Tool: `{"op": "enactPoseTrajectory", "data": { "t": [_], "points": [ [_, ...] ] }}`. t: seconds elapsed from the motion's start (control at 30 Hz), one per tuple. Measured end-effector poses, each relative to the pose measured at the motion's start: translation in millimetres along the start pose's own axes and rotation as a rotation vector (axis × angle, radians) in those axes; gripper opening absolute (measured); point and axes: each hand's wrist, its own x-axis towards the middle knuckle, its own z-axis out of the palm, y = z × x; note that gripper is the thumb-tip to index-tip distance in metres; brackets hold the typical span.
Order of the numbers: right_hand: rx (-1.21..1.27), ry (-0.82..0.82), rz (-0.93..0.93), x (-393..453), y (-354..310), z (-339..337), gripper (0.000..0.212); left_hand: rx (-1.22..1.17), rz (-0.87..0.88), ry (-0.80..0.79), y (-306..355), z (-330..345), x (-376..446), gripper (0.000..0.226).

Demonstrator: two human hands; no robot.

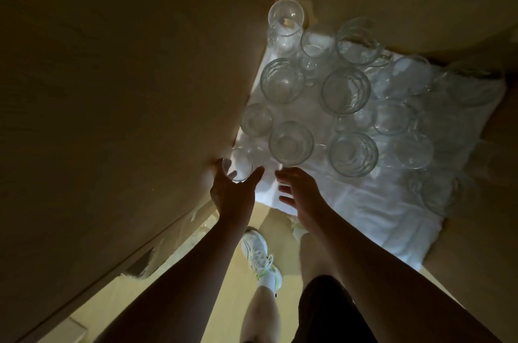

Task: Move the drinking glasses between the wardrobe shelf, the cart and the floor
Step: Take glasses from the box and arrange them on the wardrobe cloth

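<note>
Left hand (pixel 232 191) cups a small glass (pixel 237 166) at the near-left corner of the shelf (pixel 364 202), thumb and fingers curled round it. Right hand (pixel 300 194) hovers beside it, fingers loose, holding nothing. Other glasses (pixel 346 90) stand on the white cloth (pixel 350 208).

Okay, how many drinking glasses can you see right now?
At least 14 glasses on the cloth: one gripped by the left hand; five near the panel, at; three mid; five right, dim. More may be hidden.
</note>
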Motion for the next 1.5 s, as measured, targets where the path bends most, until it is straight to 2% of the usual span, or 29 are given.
{"op": "enactPoseTrajectory", "data": {
  "t": [0.23, 0.47, 0.6, 0.83, 1.07, 1.2, 1.4, 1.5],
  "points": [
    [-0.069, 0.058, 0.014, -24, 4, -13, 0.015, 0.071, 0.002, -0.017, -15, -23, -21, 0.078],
    [-0.046, 0.055, 0.023, -89, 14, -16, 0.011, 0.146, 0.153, -0.041, -12, -67, -57, 0.083],
    [0.01, 0.077, -0.069, -136, 19, -17, 0.012, 0.169, 0.263, -0.094, -3, -95, -86, 0.085],
    [0.071, 0.162, -0.256, -240, 6, -16, 0.02, 0.016, 0.529, -0.172, 44, -151, -146, 0.057],
    [0.068, 0.196, -0.505, -362, -19, -10, 0.037, -0.117, 0.763, -0.227, 111, -207, -203, 0.064],
    [0.058, 0.213, -0.631, -433, -20, -7, 0.038, -0.269, 0.932, -0.184, 145, -247, -254, 0.052],
    [0.051, 0.221, -0.81, -511, 2, -7, 0.039, -0.419, 1.066, -0.231, 174, -295, -313, 0.082],
    [0.091, 0.237, -0.871, -543, 19, -13, 0.04, -0.471, 1.097, -0.293, 179, -312, -341, 0.08]
  ]
}}
